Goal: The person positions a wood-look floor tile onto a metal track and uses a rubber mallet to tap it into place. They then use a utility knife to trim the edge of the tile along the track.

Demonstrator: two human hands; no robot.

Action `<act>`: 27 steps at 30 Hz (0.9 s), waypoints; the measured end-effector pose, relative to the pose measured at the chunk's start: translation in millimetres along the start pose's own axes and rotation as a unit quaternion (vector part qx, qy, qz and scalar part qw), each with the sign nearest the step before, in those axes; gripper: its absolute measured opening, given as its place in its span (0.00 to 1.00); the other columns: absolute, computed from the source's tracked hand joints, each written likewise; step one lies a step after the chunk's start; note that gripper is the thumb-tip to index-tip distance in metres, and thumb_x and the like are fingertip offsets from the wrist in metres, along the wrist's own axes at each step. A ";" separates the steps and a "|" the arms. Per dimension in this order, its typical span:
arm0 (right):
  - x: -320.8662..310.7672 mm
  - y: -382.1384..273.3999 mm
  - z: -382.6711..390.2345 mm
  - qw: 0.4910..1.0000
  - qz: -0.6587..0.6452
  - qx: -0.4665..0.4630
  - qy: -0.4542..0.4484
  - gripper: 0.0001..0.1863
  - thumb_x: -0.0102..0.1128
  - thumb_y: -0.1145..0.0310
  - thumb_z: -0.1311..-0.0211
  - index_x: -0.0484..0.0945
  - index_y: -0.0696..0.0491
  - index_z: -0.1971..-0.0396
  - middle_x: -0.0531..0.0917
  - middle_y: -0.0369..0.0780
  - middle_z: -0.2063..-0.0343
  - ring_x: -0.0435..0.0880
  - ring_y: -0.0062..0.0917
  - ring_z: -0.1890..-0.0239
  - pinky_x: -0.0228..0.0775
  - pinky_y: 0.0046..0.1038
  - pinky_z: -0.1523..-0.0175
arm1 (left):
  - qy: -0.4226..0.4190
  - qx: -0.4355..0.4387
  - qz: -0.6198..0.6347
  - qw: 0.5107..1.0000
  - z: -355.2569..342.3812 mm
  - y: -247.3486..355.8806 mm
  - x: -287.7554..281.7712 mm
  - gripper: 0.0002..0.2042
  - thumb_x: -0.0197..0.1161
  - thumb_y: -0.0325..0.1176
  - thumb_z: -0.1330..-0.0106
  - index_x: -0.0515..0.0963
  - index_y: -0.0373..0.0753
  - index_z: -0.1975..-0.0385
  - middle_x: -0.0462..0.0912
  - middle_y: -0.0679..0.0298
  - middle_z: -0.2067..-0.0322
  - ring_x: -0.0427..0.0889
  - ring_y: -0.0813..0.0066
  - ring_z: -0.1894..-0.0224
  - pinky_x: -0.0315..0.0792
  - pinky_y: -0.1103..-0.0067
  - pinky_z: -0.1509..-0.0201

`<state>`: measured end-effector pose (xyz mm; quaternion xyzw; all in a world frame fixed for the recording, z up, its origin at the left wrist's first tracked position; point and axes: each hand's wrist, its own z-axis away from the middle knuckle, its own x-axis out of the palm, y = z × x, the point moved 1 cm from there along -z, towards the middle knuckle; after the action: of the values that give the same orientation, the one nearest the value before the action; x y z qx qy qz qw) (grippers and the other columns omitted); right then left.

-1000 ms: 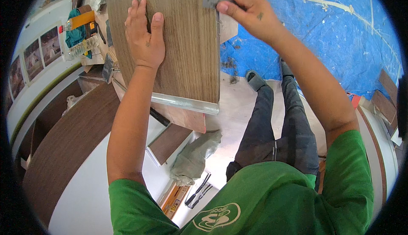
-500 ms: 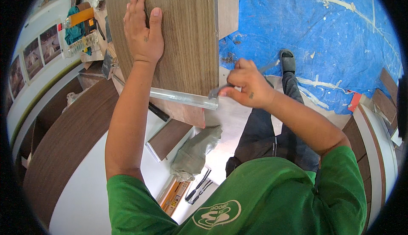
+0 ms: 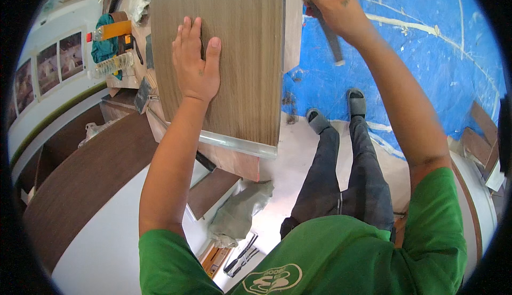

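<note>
A wood-grain panel (image 3: 240, 71) lies in front of me on a lighter board, with a translucent strip (image 3: 238, 144) along its near edge. My left hand (image 3: 194, 65) rests flat on the panel's left part, fingers extended. My right hand (image 3: 333, 7) is at the top beside the panel's right edge, closed around a long, dark, flat file-like tool (image 3: 333, 49) that points down and to the right. I cannot tell whether the tool touches the panel edge.
Bottles (image 3: 114, 30), a teal cloth and small tools crowd the bench at left. Below are a curved dark board (image 3: 85, 177) and a grey-green bag (image 3: 237, 215). A blue tarp (image 3: 416, 71) covers the floor at right. Board offcuts (image 3: 482, 135) stand at the far right.
My right hand dropped along the panel's edge to its near corner, then rose back to the top with the tool. My left hand stays flat on the panel, slightly shifted in view.
</note>
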<state>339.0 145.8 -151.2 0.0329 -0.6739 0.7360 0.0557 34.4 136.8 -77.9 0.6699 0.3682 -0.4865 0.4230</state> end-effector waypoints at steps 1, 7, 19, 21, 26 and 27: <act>0.9 -9.5 -11.4 1.000 0.000 -0.012 -0.001 0.19 0.57 0.52 0.25 0.79 0.55 0.64 0.74 0.32 0.80 0.71 0.19 0.78 0.67 0.28 0.70 | 0.000 -0.004 -0.001 1.000 1.3 -1.3 -1.1 0.31 0.50 0.55 0.23 0.67 0.40 0.29 0.63 0.50 0.26 0.57 0.50 0.23 0.45 0.57 0.20; -18.2 -18.6 -50.7 0.996 0.080 0.006 0.029 0.15 0.52 0.59 0.23 0.79 0.56 0.61 0.81 0.40 0.75 0.82 0.28 0.72 0.72 0.34 0.64 | -0.017 -0.015 -0.007 1.000 2.5 -1.3 -6.5 0.32 0.50 0.54 0.24 0.66 0.40 0.28 0.61 0.51 0.25 0.54 0.51 0.22 0.43 0.57 0.20; -45.7 -6.9 -170.5 0.927 0.314 -0.183 0.094 0.14 0.57 0.63 0.29 0.84 0.57 0.58 0.86 0.55 0.62 0.86 0.48 0.59 0.75 0.40 0.52 | -0.018 -0.014 0.001 1.000 -1.1 3.4 -5.0 0.31 0.51 0.53 0.24 0.66 0.40 0.28 0.62 0.51 0.26 0.54 0.50 0.22 0.43 0.57 0.20; -44.5 2.8 -157.9 0.938 0.293 -0.172 0.071 0.12 0.56 0.66 0.29 0.84 0.57 0.57 0.86 0.55 0.62 0.86 0.46 0.59 0.75 0.39 0.51 | -0.009 -0.005 0.010 1.000 -0.6 2.0 -2.4 0.31 0.51 0.54 0.24 0.66 0.40 0.28 0.62 0.50 0.26 0.55 0.49 0.22 0.43 0.57 0.20; -16.1 1.5 -84.9 0.943 0.280 -0.180 0.017 0.10 0.54 0.72 0.30 0.83 0.58 0.56 0.86 0.54 0.61 0.86 0.44 0.58 0.75 0.38 0.50 | -0.005 -0.005 -0.004 1.000 4.5 -0.3 -4.9 0.32 0.50 0.55 0.24 0.66 0.40 0.28 0.62 0.50 0.26 0.55 0.49 0.23 0.43 0.56 0.20; -14.5 12.6 -71.9 0.938 0.282 -0.199 0.013 0.10 0.54 0.72 0.30 0.82 0.58 0.56 0.86 0.53 0.62 0.86 0.44 0.58 0.75 0.37 0.51 | -0.005 0.000 -0.001 1.000 2.5 -0.5 -4.2 0.32 0.50 0.55 0.24 0.66 0.40 0.28 0.62 0.50 0.26 0.55 0.49 0.23 0.43 0.56 0.20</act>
<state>353.6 215.7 -171.9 -0.1800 -0.7875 0.5726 -0.1401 32.0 134.3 -74.4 0.6671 0.3666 -0.4901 0.4247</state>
